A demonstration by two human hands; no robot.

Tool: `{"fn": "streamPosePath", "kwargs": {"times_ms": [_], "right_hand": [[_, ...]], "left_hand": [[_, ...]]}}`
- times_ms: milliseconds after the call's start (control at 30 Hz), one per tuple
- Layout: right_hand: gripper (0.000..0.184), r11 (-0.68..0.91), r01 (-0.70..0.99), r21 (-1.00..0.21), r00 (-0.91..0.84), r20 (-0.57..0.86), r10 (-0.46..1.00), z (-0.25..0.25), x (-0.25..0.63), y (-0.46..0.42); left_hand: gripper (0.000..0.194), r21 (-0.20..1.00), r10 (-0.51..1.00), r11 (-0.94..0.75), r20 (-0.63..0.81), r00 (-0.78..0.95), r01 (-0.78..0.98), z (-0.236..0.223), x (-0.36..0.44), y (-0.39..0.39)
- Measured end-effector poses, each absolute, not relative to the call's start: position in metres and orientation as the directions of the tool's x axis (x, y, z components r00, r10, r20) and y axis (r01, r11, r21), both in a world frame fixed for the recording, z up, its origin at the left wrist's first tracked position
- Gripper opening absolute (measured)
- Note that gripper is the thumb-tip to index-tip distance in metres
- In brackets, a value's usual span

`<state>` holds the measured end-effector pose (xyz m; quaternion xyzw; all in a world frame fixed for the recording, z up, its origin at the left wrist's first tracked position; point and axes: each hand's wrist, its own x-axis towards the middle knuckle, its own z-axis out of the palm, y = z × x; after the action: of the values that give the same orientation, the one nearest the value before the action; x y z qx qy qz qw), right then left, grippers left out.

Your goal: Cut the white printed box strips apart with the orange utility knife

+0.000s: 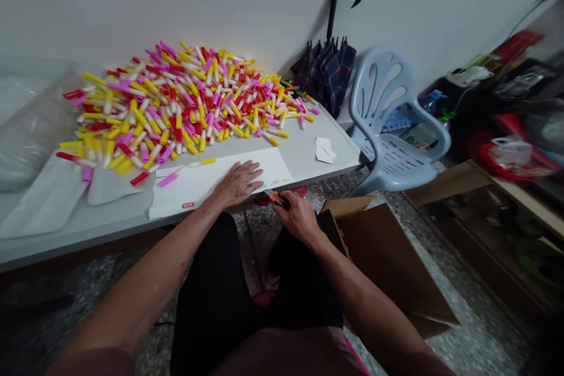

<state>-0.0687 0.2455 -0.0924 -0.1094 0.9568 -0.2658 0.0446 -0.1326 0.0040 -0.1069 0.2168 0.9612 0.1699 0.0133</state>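
Observation:
My left hand (pixel 238 183) lies flat, fingers stretched out, on a long white cardboard sheet (pixel 211 173) with a red mark and green print near its front edge. In my right hand (pixel 297 211) is an orange and black utility knife (pixel 278 200), its blade pointing towards the sheet just past the table's front edge. A pink-and-white tube (pixel 173 176) and a yellow-tipped one (pixel 205 162) rest on the sheet. Behind it spreads a large heap of tubes (pixel 189 100) in yellow, red, pink and white.
A torn white paper scrap (pixel 325 150) is on the table (pixel 304 158) to the right. An open cardboard box (pixel 388 258) stands on the floor by my right arm. Beyond are a blue plastic chair (pixel 392 129) and a checked umbrella (pixel 326 67). Clear plastic bags (pixel 30 129) lie left.

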Motion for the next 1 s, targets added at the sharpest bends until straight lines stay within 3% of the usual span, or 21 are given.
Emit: {"fn": "streamPosePath", "kwargs": {"times_ms": [300, 567, 1000], "right_hand": [[0.034, 0.869, -0.126, -0.479, -0.987, -0.03, -0.159, -0.092, -0.067, 0.238], [0.028, 0.861, -0.188, -0.472, -0.975, -0.015, -0.221, -0.092, -0.057, 0.24], [0.03, 0.862, -0.14, -0.487, -0.982, -0.043, -0.183, -0.094, -0.059, 0.225]], "left_hand": [[0.057, 0.343, 0.423, 0.84, 0.073, -0.903, 0.421, -0.11, -0.134, 0.002], [0.059, 0.341, 0.414, 0.846, 0.064, -0.908, 0.41, -0.109, -0.134, 0.003], [0.059, 0.361, 0.414, 0.835, 0.086, -0.906, 0.416, -0.112, -0.135, 0.002]]}}
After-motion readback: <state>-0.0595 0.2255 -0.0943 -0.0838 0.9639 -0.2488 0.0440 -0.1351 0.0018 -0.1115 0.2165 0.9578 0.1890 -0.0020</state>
